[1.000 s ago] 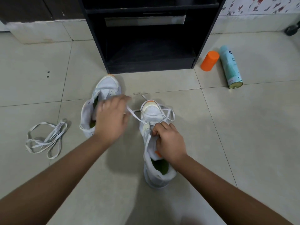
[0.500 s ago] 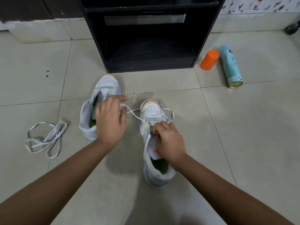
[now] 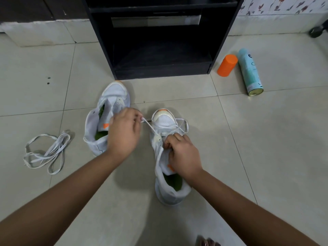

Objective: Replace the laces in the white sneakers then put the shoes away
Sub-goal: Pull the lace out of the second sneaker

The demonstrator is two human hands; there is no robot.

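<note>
Two white sneakers stand on the tiled floor, toes pointing away from me. The right sneaker (image 3: 164, 121) carries a white lace (image 3: 184, 124) threaded near its toe. My left hand (image 3: 124, 134) pinches one end of that lace and holds it taut out to the left. My right hand (image 3: 182, 153) grips the tongue and eyelet edge of the right sneaker. The left sneaker (image 3: 110, 103) sits unlaced behind my left hand, its green insole showing. A loose white lace (image 3: 46, 151) lies bundled on the floor at the left.
A black open shelf unit (image 3: 159, 50) stands just beyond the shoes. An orange cap (image 3: 227, 65) and a teal spray can (image 3: 249, 71) lie on the floor to its right. A dark object (image 3: 317, 31) sits at the far right by the wall.
My left hand has shifted slightly back and left, drawing the lace end out through the eyelet. My right hand stays on the right sneaker's tongue.
</note>
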